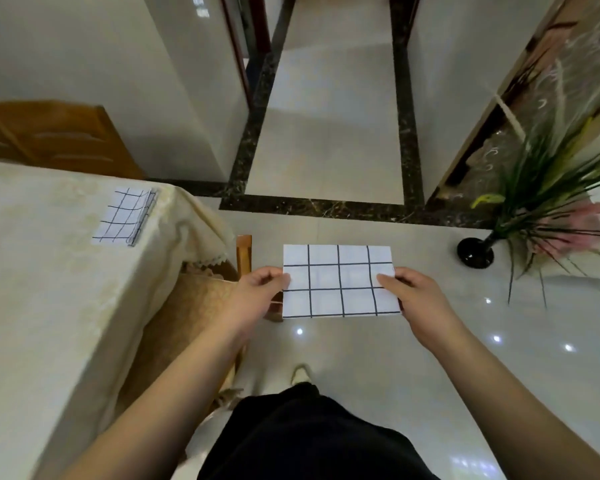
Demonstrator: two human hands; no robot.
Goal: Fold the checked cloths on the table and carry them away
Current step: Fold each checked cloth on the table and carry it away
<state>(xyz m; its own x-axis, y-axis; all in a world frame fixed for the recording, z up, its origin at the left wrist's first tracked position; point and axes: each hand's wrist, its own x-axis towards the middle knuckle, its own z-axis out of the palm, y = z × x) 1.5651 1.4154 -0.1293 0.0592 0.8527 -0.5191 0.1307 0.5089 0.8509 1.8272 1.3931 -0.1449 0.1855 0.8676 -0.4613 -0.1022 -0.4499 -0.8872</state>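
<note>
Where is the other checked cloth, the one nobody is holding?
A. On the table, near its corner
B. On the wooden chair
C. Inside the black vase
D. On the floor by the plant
A. The folded cloth lies on the table near its far corner, while both hands hold another cloth out over the floor.

Your arms are bare right up to where they leave the view — no sleeves, no watch, no rings on your left hand (257, 292) or your right hand (416, 299). Below, you're in black trousers (309, 438), loose and plain. One light-coloured shoe (301, 374) pokes out past the hem — pale, blurred, no detail to read.
</note>
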